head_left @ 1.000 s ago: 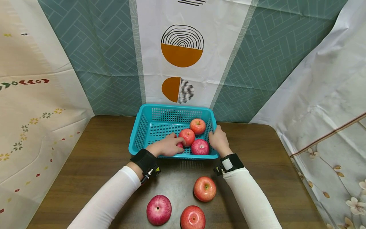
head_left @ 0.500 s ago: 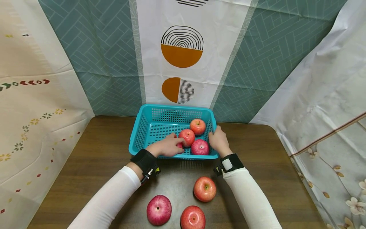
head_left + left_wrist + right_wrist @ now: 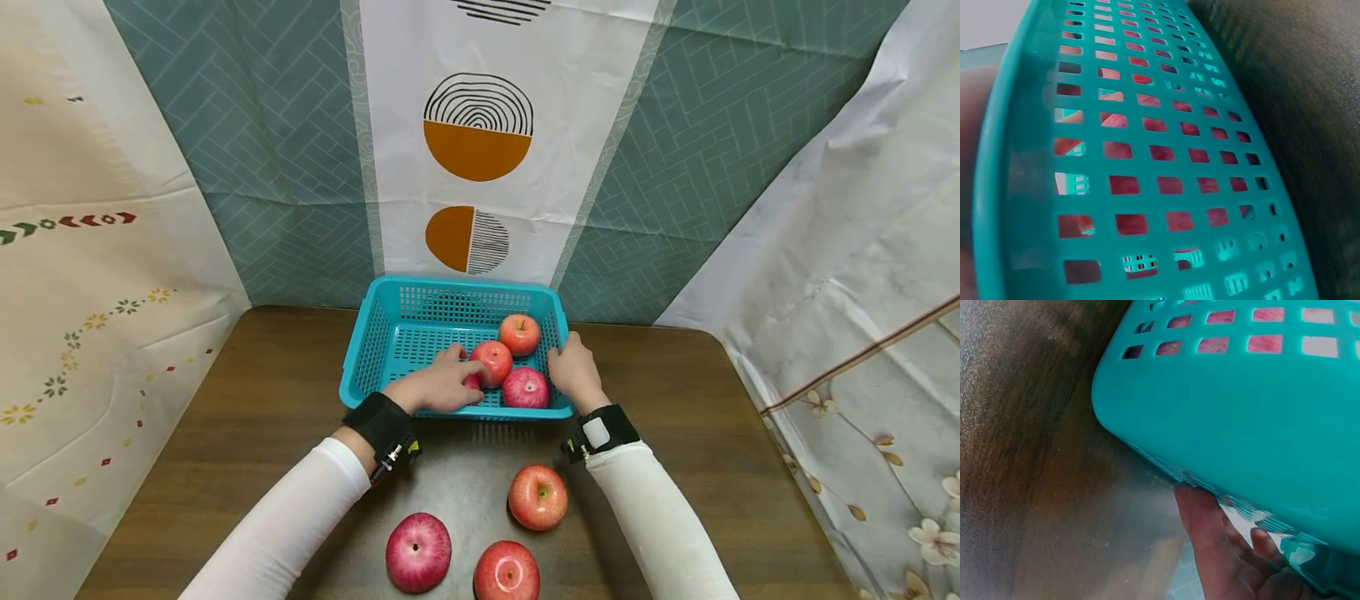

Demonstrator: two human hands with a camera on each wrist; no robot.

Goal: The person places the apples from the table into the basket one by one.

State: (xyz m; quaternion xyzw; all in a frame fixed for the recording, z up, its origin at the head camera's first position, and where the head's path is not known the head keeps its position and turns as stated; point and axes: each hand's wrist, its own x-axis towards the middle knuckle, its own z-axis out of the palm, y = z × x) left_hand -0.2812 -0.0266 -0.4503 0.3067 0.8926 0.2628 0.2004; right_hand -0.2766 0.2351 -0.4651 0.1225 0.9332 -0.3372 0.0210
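Observation:
A turquoise plastic basket stands at the back of the table with several apples inside. My left hand reaches over its front rim, fingers curled round a dark pink apple that it mostly covers. Right beside those fingertips lies a red apple; a pink one and another red one sit further right. My right hand holds the basket's right end, thumb at the rim. In the right wrist view, its fingers lie against the outer wall. Red patches show through the holes in the left wrist view.
In front of the basket, a red apple, a dark pink one and another red one lie on the brown wooden table. Patterned cloth hangs close behind the basket.
The head view has shifted very slightly, so everything sits a little lower in it. Both hands, the basket and the apples keep their places.

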